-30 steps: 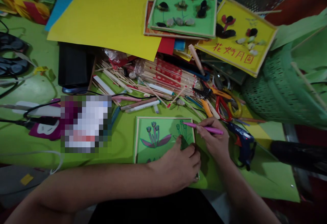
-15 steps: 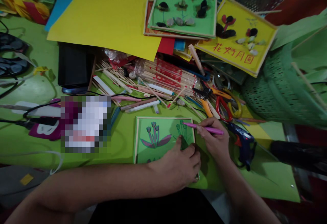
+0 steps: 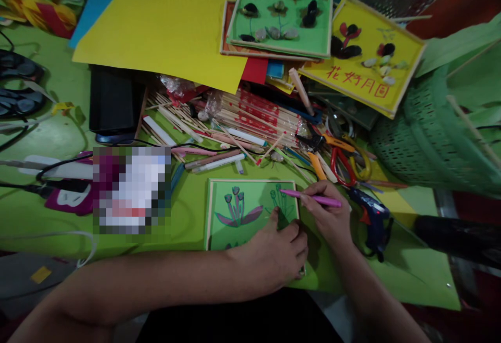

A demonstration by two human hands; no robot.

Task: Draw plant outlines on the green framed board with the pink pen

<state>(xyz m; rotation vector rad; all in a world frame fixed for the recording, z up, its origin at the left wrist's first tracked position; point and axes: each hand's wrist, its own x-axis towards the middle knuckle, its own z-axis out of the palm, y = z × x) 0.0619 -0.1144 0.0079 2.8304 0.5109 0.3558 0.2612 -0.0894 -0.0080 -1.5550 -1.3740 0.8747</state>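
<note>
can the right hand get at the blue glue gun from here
Probably yes: the glue gun lies just right of the right hand, with nothing visible blocking the way, though the hand holds a pink pen it would likely need to put down.

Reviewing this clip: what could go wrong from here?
The left hand rests across the framed green card and might smudge any fresh ink beneath it.
The pink pen in the right hand could slip past the small flower outlines.
The glue gun lies close by and might get bumped.
</note>
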